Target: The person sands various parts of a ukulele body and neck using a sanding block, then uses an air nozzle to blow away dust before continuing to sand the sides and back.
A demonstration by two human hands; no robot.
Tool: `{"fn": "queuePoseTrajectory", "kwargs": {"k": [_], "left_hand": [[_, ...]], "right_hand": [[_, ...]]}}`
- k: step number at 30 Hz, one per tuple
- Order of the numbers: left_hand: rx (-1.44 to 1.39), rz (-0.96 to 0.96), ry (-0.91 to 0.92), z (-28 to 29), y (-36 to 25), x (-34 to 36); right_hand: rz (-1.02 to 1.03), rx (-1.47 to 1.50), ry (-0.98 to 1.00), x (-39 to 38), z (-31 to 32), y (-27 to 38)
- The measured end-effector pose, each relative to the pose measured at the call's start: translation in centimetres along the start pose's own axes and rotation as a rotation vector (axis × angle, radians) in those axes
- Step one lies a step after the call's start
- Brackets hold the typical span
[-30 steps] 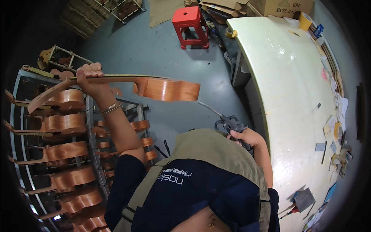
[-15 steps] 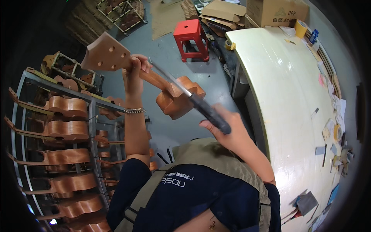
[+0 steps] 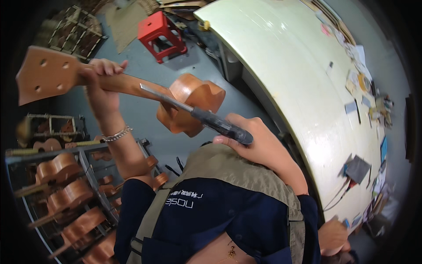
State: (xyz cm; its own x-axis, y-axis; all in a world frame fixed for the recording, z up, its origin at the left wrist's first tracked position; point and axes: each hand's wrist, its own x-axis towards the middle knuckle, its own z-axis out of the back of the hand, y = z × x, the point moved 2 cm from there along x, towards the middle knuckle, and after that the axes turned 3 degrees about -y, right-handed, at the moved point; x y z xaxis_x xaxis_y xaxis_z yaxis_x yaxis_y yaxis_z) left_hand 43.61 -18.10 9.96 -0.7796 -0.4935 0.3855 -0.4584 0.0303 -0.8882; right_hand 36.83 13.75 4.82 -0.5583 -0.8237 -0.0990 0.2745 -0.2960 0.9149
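Observation:
An unvarnished wooden ukulele (image 3: 189, 90) is held up in front of me, its headstock with open peg holes to the left and its small body to the right. My left hand (image 3: 100, 97) is wrapped round the neck beside the headstock. In my right hand (image 3: 261, 141) is a slim steel tool (image 3: 217, 124) with a dark handle; whether it is a file or a screwdriver I cannot tell. Its blade slants across the neck near the body, tip toward the headstock. I cannot tell whether blade and wood touch.
To the left, a metal rack (image 3: 85, 169) holds several ukulele bodies. A red plastic stool (image 3: 160, 33) stands on the floor ahead. On my right runs a long pale table (image 3: 281, 83), with a dark square plate (image 3: 357, 168) and tape on it. A rounded wooden piece (image 3: 332, 235) shows at the lower right.
The view has turned, so stool and table appear further left. The ukulele also appears further left, its neck lying flatter. The tool is less steep, its blade now lying across the neck.

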Motion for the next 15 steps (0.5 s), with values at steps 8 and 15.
{"fn": "queuePoseTrajectory", "kwargs": {"k": [8,15], "left_hand": [[-0.503,0.084,0.239,-1.9,-5.4,10.5],[-0.452,-0.047,0.357,-18.0,-4.1,15.6]], "right_hand": [[-0.568,0.379,-0.971,-14.6,9.8,-22.2],[-0.838,0.187,-1.392,-31.1,16.2,-35.1]]}}
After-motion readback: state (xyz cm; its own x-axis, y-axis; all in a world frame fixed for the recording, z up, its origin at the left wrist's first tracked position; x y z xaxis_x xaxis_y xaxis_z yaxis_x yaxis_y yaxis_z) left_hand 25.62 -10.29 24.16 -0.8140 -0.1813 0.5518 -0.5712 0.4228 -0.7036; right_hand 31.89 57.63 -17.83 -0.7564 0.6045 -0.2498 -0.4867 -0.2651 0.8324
